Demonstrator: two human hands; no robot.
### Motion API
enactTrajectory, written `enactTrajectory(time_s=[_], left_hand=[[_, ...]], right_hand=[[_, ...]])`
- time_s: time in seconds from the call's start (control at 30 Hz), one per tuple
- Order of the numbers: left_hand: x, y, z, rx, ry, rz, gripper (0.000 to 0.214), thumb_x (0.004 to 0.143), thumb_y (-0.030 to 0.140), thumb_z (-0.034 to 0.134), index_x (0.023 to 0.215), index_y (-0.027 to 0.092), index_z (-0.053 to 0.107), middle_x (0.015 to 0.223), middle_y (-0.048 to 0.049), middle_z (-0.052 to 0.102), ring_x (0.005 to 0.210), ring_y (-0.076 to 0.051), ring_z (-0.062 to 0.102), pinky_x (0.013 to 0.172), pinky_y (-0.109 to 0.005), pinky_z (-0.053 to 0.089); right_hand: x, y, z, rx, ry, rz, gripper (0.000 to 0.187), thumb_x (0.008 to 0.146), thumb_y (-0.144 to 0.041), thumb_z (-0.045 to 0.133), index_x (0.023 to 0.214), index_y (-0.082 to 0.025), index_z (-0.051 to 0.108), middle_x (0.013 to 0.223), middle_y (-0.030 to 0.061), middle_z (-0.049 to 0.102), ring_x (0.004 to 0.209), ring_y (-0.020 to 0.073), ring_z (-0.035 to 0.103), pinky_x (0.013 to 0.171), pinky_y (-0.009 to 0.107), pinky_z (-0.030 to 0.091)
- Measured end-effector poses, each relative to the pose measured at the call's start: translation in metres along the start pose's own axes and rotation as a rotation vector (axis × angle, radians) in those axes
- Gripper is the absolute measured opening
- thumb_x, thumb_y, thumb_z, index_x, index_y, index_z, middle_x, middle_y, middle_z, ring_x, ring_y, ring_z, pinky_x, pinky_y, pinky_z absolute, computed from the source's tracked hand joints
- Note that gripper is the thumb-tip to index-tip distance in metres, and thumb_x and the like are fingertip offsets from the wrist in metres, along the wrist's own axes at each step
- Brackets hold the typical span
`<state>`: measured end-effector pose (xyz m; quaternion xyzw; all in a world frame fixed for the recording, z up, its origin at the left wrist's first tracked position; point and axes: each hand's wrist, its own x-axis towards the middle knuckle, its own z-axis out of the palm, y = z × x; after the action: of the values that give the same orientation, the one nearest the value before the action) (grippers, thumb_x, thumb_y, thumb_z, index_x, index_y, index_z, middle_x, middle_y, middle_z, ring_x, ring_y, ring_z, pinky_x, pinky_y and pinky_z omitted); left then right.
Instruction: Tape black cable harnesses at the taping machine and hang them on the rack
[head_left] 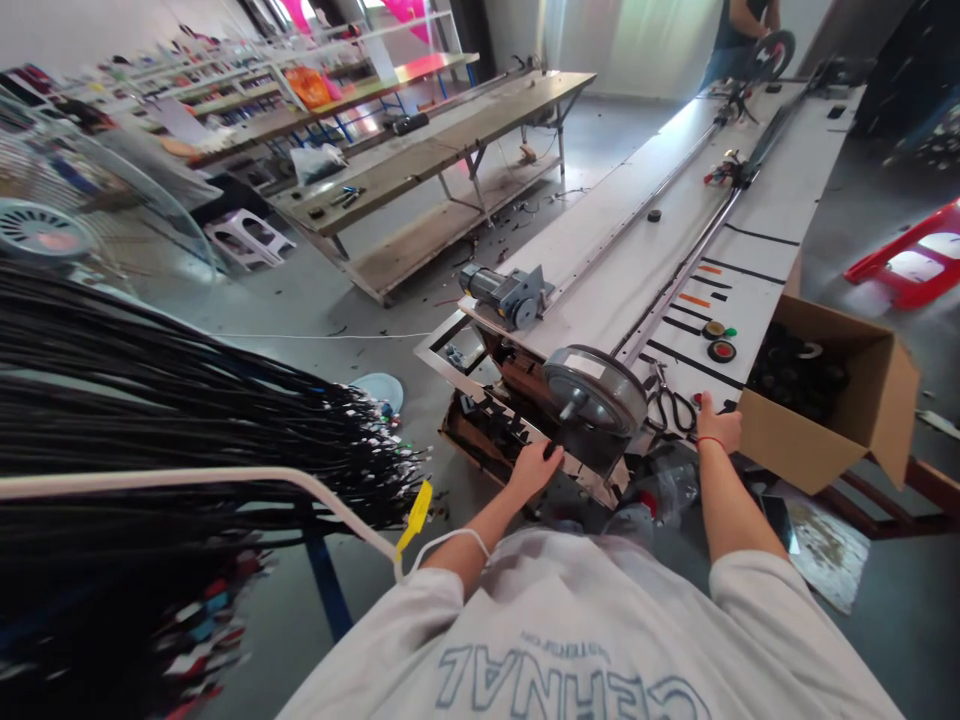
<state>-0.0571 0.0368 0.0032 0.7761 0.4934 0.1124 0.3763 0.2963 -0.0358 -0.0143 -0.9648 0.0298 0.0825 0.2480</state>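
My left hand [534, 470] is at the near end of the long white table, below the round wheel [596, 388]. Its fingers are closed around a small dark piece that I cannot make out. At the table's right front corner is my right hand [718, 428], fingers curled in, with small red and black bits by the fingertips; what it grips is hidden. Black-handled scissors [667, 402] lie just left of it. Beyond them are tape rolls [721, 351] and black strips [694, 362] stuck on the white tabletop [600, 240].
A cardboard box [806, 440] of black parts stands right of the table. A motor [504, 293] sits at the left corner. Bundled black cables [187, 400] hang at left, beside a fan [45, 225]. A person [739, 40] stands at the far end.
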Motion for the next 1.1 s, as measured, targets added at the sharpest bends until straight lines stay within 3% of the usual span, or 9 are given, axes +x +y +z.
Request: enactTrajectory(time_s=[0.47,0.7,0.83,1.0,1.1], left_hand=[[0.004,0.005,0.002,-0.064,-0.003,-0.021,0.028,0.086,0.034,0.053,0.070,0.015,0.066,0.068,-0.0049,0.064,0.070,-0.018,0.056,0.068,-0.027,0.039],[0.001,0.002,0.003,-0.139,-0.082,-0.024,0.032,0.088,0.033,0.050,0.067,0.014,0.064,0.060,-0.0013,0.058,0.062,-0.015,0.053,0.061,-0.025,0.036],[-0.003,-0.018,0.000,-0.235,-0.169,-0.071,0.036,0.089,0.040,0.049,0.071,0.013,0.064,0.055,0.0010,0.054,0.055,-0.013,0.050,0.057,-0.023,0.037],[-0.026,-0.057,-0.006,-0.153,-0.447,-0.049,0.028,0.083,0.039,0.057,0.071,0.014,0.064,0.060,0.0002,0.059,0.059,-0.013,0.052,0.058,-0.023,0.038],[-0.044,-0.069,-0.011,-0.106,-0.435,-0.001,0.031,0.086,0.042,0.054,0.079,0.014,0.065,0.068,-0.0014,0.063,0.064,-0.014,0.052,0.060,-0.024,0.038]], right_hand=[[-0.006,-0.003,-0.006,-0.014,-0.009,0.010,0.074,0.080,-0.069,0.057,0.123,-0.009,0.054,0.117,0.0249,0.062,0.112,0.0383,0.060,0.095,0.048,0.046],[-0.001,-0.003,0.000,-0.035,0.037,0.008,0.071,0.080,-0.069,0.058,0.121,-0.011,0.055,0.116,0.0251,0.062,0.111,0.0391,0.060,0.094,0.052,0.047],[-0.002,-0.005,0.000,-0.047,0.033,0.003,0.073,0.080,-0.072,0.053,0.120,-0.011,0.056,0.116,0.0248,0.063,0.111,0.0395,0.060,0.093,0.052,0.048],[-0.004,-0.006,-0.002,-0.050,0.045,-0.002,0.076,0.077,-0.072,0.059,0.121,-0.010,0.055,0.117,0.0251,0.062,0.112,0.0393,0.060,0.094,0.052,0.048],[-0.003,-0.006,-0.002,-0.038,0.027,-0.008,0.075,0.077,-0.069,0.062,0.121,-0.009,0.054,0.119,0.0252,0.061,0.115,0.0388,0.058,0.096,0.052,0.047]])
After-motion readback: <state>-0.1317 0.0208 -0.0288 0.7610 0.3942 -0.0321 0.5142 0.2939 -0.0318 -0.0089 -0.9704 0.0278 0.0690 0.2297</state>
